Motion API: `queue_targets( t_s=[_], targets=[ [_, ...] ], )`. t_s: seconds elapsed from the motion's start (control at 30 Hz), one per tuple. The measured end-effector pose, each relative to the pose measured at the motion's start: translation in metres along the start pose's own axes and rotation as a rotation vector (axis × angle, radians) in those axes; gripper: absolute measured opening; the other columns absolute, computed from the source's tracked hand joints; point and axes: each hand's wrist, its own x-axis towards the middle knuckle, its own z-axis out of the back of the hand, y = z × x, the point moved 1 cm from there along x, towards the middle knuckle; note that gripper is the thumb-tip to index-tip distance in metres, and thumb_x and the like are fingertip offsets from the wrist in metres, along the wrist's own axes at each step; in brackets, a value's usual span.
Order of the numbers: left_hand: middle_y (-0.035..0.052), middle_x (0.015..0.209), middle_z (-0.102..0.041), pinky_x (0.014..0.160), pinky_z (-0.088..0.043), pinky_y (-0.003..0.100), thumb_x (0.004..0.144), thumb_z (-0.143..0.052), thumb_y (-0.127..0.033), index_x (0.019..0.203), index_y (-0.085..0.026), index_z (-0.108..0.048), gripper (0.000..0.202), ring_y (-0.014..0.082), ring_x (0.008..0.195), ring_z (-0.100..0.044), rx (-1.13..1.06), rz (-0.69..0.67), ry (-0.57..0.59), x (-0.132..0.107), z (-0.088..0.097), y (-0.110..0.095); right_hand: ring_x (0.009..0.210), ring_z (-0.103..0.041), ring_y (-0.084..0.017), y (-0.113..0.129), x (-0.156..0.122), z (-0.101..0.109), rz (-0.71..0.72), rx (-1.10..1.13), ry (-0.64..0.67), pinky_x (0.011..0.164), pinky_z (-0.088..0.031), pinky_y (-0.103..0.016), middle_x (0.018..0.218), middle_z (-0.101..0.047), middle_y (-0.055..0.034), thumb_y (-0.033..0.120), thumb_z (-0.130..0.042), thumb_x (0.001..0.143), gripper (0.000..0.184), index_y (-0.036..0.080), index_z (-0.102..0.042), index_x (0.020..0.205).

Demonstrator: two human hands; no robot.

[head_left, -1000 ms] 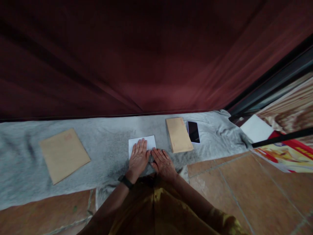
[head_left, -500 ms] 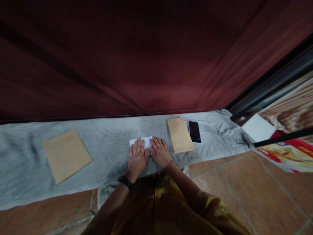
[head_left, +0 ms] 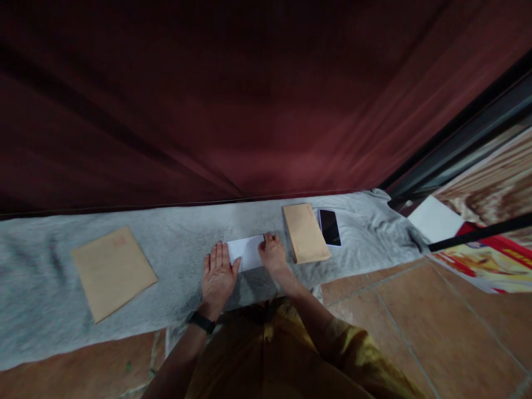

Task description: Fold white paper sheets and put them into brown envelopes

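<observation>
A folded white paper (head_left: 246, 250) lies on the grey cloth (head_left: 178, 244) in front of me. My left hand (head_left: 216, 274) rests flat with fingers stretched out, touching the paper's left edge. My right hand (head_left: 272, 252) sits at the paper's right edge, fingers curled down onto it. A dark watch is on my left wrist.
A stack of brown envelopes (head_left: 305, 233) lies just right of the paper, with a black phone (head_left: 330, 227) beside it. Another brown envelope (head_left: 113, 271) lies at the left. A dark red curtain hangs behind. Tiled floor, white sheet (head_left: 434, 219) and a colourful print at the right.
My hands have slid apart from the paper's middle to its left and right edges. The paper now shows as a narrower folded strip.
</observation>
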Motion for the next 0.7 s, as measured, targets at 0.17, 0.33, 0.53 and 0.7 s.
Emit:
queue_targets(
  t_s=[0.17,0.33,0.53,0.7],
  targets=[
    [0.0279,0.157,-0.041,0.12,-0.028,0.062,0.103,-0.029,-0.051,0.157,-0.004,-0.032,0.072,0.0376,0.15,-0.034,-0.017,-0.002,0.011,-0.001,0.003,0.002,0.081,-0.072,-0.021,-0.003,0.01,0.001,-0.066,0.131,0.059,0.07,-0.053,-0.028,0.088,-0.076,-0.0066,0.019,-0.053,0.091,0.025,0.019,-0.072,0.106],
    [0.0248,0.158,-0.041,0.123,-0.024,0.061,0.102,-0.032,-0.053,0.151,-0.006,-0.044,0.068,0.0369,0.151,-0.032,-0.167,0.068,-0.003,0.004,0.017,-0.003,0.074,-0.07,-0.016,0.002,0.003,0.031,-0.014,0.202,0.06,0.062,-0.05,-0.022,0.082,-0.075,-0.0004,0.026,-0.048,0.099,0.026,0.02,-0.073,0.097],
    [0.012,0.158,-0.046,0.117,-0.043,0.047,0.099,-0.044,-0.057,0.152,-0.021,-0.044,0.063,0.0268,0.145,-0.045,-0.957,0.437,0.099,0.026,0.051,-0.048,0.092,-0.067,-0.021,0.037,-0.023,0.088,0.238,0.001,-0.177,0.08,-0.051,-0.029,0.107,-0.068,-0.008,0.032,-0.041,0.106,0.029,0.024,-0.068,0.115],
    [0.0086,0.123,-0.073,0.089,-0.059,0.034,0.086,-0.065,-0.054,0.128,-0.02,-0.064,0.053,0.0227,0.11,-0.07,-1.47,0.638,0.129,0.039,0.06,-0.071,0.096,-0.064,-0.023,0.062,-0.054,0.075,0.443,-0.067,-0.094,0.087,-0.052,-0.034,0.102,-0.067,-0.0078,0.03,-0.048,0.104,0.023,0.025,-0.067,0.115]
  ],
)
